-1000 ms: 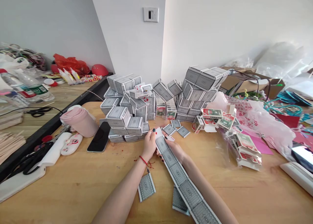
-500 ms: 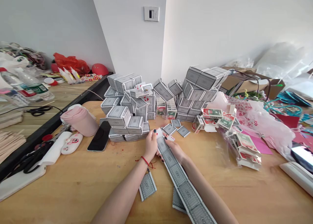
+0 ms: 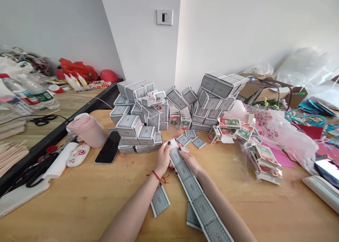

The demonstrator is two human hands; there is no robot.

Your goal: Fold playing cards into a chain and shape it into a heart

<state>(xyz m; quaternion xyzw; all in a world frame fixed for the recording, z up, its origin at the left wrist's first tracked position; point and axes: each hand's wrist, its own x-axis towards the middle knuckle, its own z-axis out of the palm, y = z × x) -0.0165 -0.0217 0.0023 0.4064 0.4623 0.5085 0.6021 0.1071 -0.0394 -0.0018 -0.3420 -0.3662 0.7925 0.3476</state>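
A long strip of grey-backed playing cards [image 3: 194,192] runs from the bottom edge up to my two hands at the table's middle. My left hand [image 3: 162,158], with a red string at the wrist, pinches the strip's far end, where a white card face [image 3: 172,143] shows. My right hand [image 3: 188,159] lies under and beside the strip, its fingers curled on it. Two loose cards [image 3: 159,201] lie face down on the table near my forearms. Just beyond my hands rises a pile of boxes built from cards [image 3: 137,120].
A black phone [image 3: 108,147], a pink cup [image 3: 87,129] and a white case lie at the left. A second card-box pile [image 3: 217,94] and red-green card packs [image 3: 238,127] stand at the right, beside plastic bags. Scissors and water bottles lie on the left bench.
Both hands and the strip have stayed nearly in place; the view has only shifted slightly.
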